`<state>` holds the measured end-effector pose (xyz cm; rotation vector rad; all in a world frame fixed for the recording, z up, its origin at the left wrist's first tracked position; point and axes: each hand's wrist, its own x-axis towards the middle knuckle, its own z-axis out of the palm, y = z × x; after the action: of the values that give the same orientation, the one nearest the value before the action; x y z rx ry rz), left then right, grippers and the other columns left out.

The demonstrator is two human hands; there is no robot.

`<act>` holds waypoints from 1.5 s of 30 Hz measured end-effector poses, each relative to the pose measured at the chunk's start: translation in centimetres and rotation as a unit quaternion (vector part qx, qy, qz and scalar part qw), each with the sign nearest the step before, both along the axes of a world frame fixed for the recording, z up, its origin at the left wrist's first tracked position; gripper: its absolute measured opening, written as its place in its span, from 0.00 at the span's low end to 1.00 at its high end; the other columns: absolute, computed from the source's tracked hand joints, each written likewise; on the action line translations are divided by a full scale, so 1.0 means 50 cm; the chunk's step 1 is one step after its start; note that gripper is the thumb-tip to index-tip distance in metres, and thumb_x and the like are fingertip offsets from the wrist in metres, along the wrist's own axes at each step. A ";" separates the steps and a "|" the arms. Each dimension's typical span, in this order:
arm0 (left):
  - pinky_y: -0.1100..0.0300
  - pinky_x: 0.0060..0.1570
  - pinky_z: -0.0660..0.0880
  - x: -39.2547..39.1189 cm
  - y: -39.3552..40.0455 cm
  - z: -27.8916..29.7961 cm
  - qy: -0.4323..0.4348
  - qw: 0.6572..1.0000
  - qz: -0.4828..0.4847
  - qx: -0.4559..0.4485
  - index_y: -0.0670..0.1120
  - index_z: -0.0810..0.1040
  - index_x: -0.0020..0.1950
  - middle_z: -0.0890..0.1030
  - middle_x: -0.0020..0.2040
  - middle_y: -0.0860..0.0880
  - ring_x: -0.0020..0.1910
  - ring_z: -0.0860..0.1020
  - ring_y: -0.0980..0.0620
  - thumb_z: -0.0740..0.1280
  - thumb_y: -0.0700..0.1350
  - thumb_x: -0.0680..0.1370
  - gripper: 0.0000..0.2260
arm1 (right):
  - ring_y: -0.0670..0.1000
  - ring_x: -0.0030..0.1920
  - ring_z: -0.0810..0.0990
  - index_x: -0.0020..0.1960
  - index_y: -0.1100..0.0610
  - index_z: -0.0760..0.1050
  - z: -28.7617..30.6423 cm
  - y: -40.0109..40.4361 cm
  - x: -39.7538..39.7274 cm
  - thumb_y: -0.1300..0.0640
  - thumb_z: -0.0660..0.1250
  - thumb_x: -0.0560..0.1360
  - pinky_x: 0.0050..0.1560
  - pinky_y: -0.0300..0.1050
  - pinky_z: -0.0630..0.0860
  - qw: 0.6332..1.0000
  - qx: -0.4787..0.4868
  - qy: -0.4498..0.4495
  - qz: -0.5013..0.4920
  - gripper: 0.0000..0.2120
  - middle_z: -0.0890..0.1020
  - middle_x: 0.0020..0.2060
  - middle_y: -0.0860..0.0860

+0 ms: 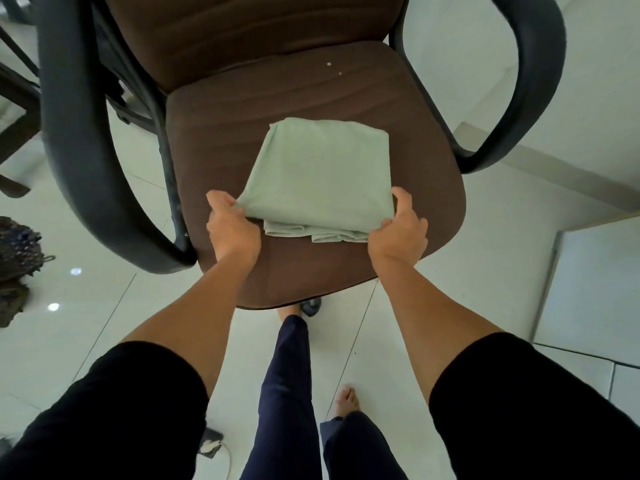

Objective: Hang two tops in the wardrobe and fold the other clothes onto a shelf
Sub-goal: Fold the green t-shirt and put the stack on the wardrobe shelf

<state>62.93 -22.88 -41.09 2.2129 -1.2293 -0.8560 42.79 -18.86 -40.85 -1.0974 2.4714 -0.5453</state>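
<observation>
White tiled floor [450, 271], glossy, light spots reflected at left. Bare feet and dark trouser legs nearest the camera, black sleeves at both lower corners.

Forearms reaching forward and down to brown office chair seat [214, 140], serving as the folding surface (no counter in view).

Left hand [232, 226] at near-left corner of folded green garment [318, 174], fingers curled over the edge, pinching the top layer. Right hand [398, 233] at near-right corner, thumb up along the side edge, fingers tucked under; holding the cloth likewise. Both hands equally near, one per corner.

Garment lying flat at mid-seat, folded to a compact, roughly square packet. Near edge runs left to right between the two hands; lower layers peek out just beneath it, slightly uneven. Rest of the packet extends straight away from the hands toward the chair back [242, 32].

Judgement: folding close to done for this piece. Next move likely one more fold of the near edge away toward the far edge, or a lift of the whole packet; either way travel is directly forward or up, both hands together.

Black armrests [79, 133] flanking the seat. Dark patterned bundle [17, 251] on floor at far left, identity unclear. No wardrobe or shelf visible.
</observation>
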 end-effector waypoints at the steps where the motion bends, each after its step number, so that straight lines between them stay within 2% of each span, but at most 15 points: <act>1: 0.54 0.42 0.68 0.012 0.009 -0.002 0.001 0.999 -0.020 0.027 0.48 0.62 0.52 0.74 0.49 0.44 0.46 0.73 0.44 0.54 0.36 0.79 0.07 | 0.55 0.53 0.72 0.70 0.45 0.63 -0.004 0.003 -0.004 0.66 0.60 0.74 0.49 0.50 0.68 1.000 0.012 -0.011 0.001 0.28 0.80 0.52 0.52; 3: 0.56 0.44 0.68 0.025 0.021 -0.010 0.014 0.995 -0.074 0.067 0.47 0.64 0.58 0.75 0.52 0.43 0.49 0.74 0.44 0.57 0.38 0.79 0.09 | 0.55 0.53 0.73 0.71 0.44 0.62 -0.014 0.009 -0.007 0.64 0.60 0.75 0.53 0.51 0.70 0.998 0.034 -0.049 -0.001 0.28 0.79 0.51 0.54; 5: 0.54 0.50 0.70 0.021 0.013 -0.020 -0.007 0.994 -0.103 0.046 0.47 0.64 0.64 0.71 0.59 0.42 0.54 0.72 0.44 0.60 0.43 0.77 0.16 | 0.55 0.56 0.73 0.72 0.45 0.61 -0.024 0.001 -0.008 0.62 0.62 0.75 0.56 0.54 0.73 0.997 0.027 -0.070 -0.017 0.28 0.76 0.55 0.54; 7: 0.47 0.59 0.69 0.004 -0.009 -0.019 -0.020 0.995 -0.098 0.008 0.52 0.62 0.68 0.66 0.65 0.42 0.59 0.70 0.42 0.59 0.48 0.76 0.21 | 0.57 0.57 0.73 0.73 0.45 0.58 -0.030 -0.014 -0.005 0.57 0.63 0.74 0.58 0.57 0.74 0.995 0.002 -0.093 -0.025 0.30 0.71 0.60 0.56; 9: 0.45 0.63 0.67 -0.024 -0.038 -0.010 0.009 0.995 -0.100 0.008 0.58 0.58 0.71 0.65 0.67 0.42 0.62 0.69 0.41 0.58 0.54 0.77 0.23 | 0.58 0.58 0.72 0.75 0.40 0.52 -0.031 -0.032 0.002 0.49 0.62 0.75 0.60 0.57 0.73 0.994 -0.001 -0.109 0.014 0.32 0.67 0.63 0.57; 11: 0.48 0.63 0.66 -0.052 -0.064 -0.005 0.030 0.988 -0.137 0.064 0.64 0.52 0.74 0.66 0.67 0.41 0.62 0.70 0.40 0.58 0.60 0.77 0.27 | 0.58 0.58 0.72 0.74 0.35 0.45 -0.032 -0.052 0.012 0.42 0.62 0.76 0.61 0.55 0.72 0.992 0.026 -0.107 0.065 0.34 0.65 0.63 0.58; 15: 0.47 0.60 0.70 -0.075 -0.090 -0.011 -0.035 0.951 -0.265 0.154 0.70 0.44 0.72 0.65 0.64 0.40 0.59 0.72 0.38 0.63 0.67 0.72 0.36 | 0.59 0.55 0.71 0.73 0.31 0.41 -0.044 -0.082 0.025 0.35 0.63 0.72 0.60 0.53 0.69 0.990 0.083 -0.071 0.093 0.38 0.68 0.56 0.60; 18: 0.49 0.62 0.70 -0.059 -0.094 -0.026 -0.023 0.948 -0.284 0.142 0.72 0.46 0.72 0.67 0.64 0.41 0.62 0.71 0.40 0.69 0.64 0.70 0.40 | 0.58 0.51 0.73 0.72 0.30 0.43 -0.057 -0.088 0.018 0.37 0.65 0.72 0.59 0.50 0.70 0.984 0.098 -0.095 0.116 0.38 0.68 0.53 0.57; 21: 0.62 0.60 0.67 -0.050 -0.082 -0.036 0.067 0.957 -0.259 0.116 0.70 0.53 0.72 0.70 0.68 0.46 0.66 0.70 0.46 0.74 0.57 0.68 0.40 | 0.55 0.62 0.73 0.73 0.34 0.54 -0.065 -0.085 0.009 0.44 0.66 0.74 0.66 0.47 0.67 0.969 0.067 -0.186 0.151 0.33 0.74 0.62 0.55; 23: 0.66 0.59 0.64 -0.050 -0.067 -0.032 0.084 0.963 -0.238 0.098 0.68 0.57 0.73 0.70 0.69 0.49 0.68 0.69 0.49 0.76 0.55 0.67 0.41 | 0.55 0.67 0.70 0.73 0.37 0.57 -0.061 -0.077 0.008 0.47 0.68 0.74 0.69 0.47 0.66 0.961 0.052 -0.218 0.164 0.32 0.73 0.66 0.53; 29: 0.59 0.66 0.67 -0.080 -0.006 0.062 0.022 0.971 -0.229 0.067 0.63 0.62 0.72 0.73 0.68 0.50 0.67 0.70 0.48 0.78 0.55 0.64 0.41 | 0.58 0.66 0.69 0.74 0.41 0.60 0.032 -0.004 -0.027 0.47 0.66 0.75 0.66 0.47 0.66 0.966 0.052 -0.177 0.179 0.29 0.74 0.65 0.56; 32: 0.54 0.67 0.68 -0.126 0.026 0.133 0.020 0.967 -0.247 0.057 0.61 0.65 0.72 0.73 0.68 0.50 0.66 0.70 0.47 0.78 0.57 0.62 0.41 | 0.58 0.66 0.69 0.74 0.43 0.61 0.114 0.056 -0.069 0.47 0.66 0.75 0.66 0.48 0.66 0.974 0.032 -0.161 0.157 0.29 0.73 0.66 0.56; 37: 0.56 0.66 0.68 -0.253 0.090 0.243 0.028 0.943 -0.328 0.041 0.58 0.63 0.73 0.72 0.69 0.49 0.67 0.70 0.48 0.78 0.57 0.63 0.42 | 0.57 0.66 0.71 0.74 0.43 0.61 0.229 0.178 -0.168 0.46 0.65 0.76 0.65 0.45 0.67 0.989 0.005 -0.131 0.068 0.28 0.74 0.66 0.55; 41: 0.55 0.66 0.66 -0.362 0.147 0.310 0.048 0.910 -0.412 0.023 0.57 0.63 0.74 0.71 0.70 0.48 0.68 0.69 0.46 0.77 0.57 0.64 0.42 | 0.56 0.63 0.73 0.73 0.42 0.60 0.297 0.282 -0.240 0.45 0.65 0.75 0.63 0.46 0.69 0.992 -0.012 -0.122 -0.031 0.28 0.75 0.64 0.55; 45: 0.55 0.67 0.64 -0.455 0.221 0.350 0.063 0.860 -0.505 0.023 0.56 0.62 0.74 0.71 0.70 0.49 0.68 0.68 0.46 0.77 0.58 0.63 0.43 | 0.56 0.63 0.73 0.73 0.42 0.62 0.353 0.409 -0.286 0.45 0.67 0.74 0.63 0.45 0.69 0.983 -0.033 -0.105 -0.145 0.29 0.77 0.62 0.55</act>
<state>40.17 -11.82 -23.60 1.3765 -2.3416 -1.3570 28.48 1.61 -23.22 -0.6632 2.4511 -0.7894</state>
